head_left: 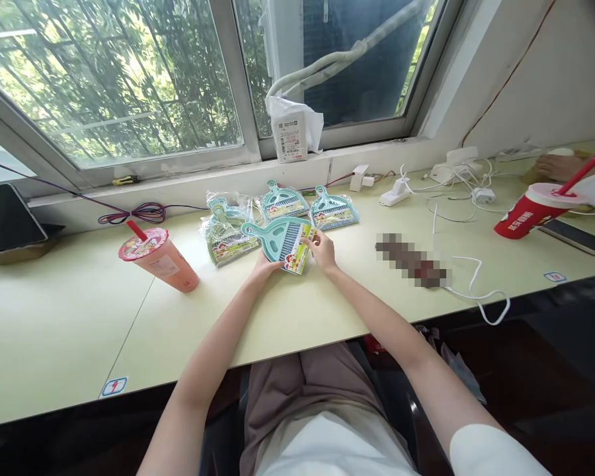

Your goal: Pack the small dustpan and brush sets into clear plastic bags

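A teal mini dustpan and brush set [272, 239], with a printed card over its front edge, is held tilted above the table. My left hand [266, 264] grips it from below near the handle side. At the card's right edge, the fingers of my right hand [323, 251] are pinched on the card [300, 250]. Behind lie more dustpan sets in clear plastic wrap: one stack [228, 244] to the left, one set [282, 201] at the back and another [332, 210] to the right.
An orange drink cup [171, 264] with a red straw stands left. To the right are a blurred-out object [411, 260], white cables [476, 297], a power strip [395, 193] and a red cup [523, 215]. Another person's hand [555, 164] rests far right. A box [291, 135] stands on the sill.
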Tool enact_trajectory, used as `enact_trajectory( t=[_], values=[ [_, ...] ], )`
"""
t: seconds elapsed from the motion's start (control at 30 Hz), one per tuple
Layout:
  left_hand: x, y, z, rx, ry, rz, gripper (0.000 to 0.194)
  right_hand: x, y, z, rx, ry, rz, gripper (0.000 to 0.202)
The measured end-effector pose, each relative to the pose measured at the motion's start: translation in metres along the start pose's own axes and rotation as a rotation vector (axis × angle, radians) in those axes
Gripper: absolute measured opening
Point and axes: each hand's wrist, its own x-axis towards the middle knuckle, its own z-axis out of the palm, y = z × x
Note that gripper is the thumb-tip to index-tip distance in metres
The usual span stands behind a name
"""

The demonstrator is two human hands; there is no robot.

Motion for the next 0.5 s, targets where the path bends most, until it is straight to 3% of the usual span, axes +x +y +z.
enact_trajectory(
  t=[0.13,0.23,0.37,0.5],
  values=[
    [-0.0024,0.0021,0.0033,-0.007,-0.027,-0.012,0.084,-0.0039,-0.0052,0.0047,-0.267,0.164,-0.069,0.032],
    [-0.0002,0.0008,0.0024,-0.025,-0.014,-0.056,0.085,-0.0032,-0.0042,0.0067,-0.356,0.161,-0.052,0.030],
    [0.0042,-0.0022,0.0005,-0.076,-0.027,-0.126,0.071,0.0005,0.0000,0.0075,-0.380,0.137,-0.062,0.029],
    [0.0027,-0.0015,0.0011,-0.088,-0.063,-0.116,0.065,0.0013,0.0017,0.0079,-0.390,0.112,-0.048,0.029]
  ],
)
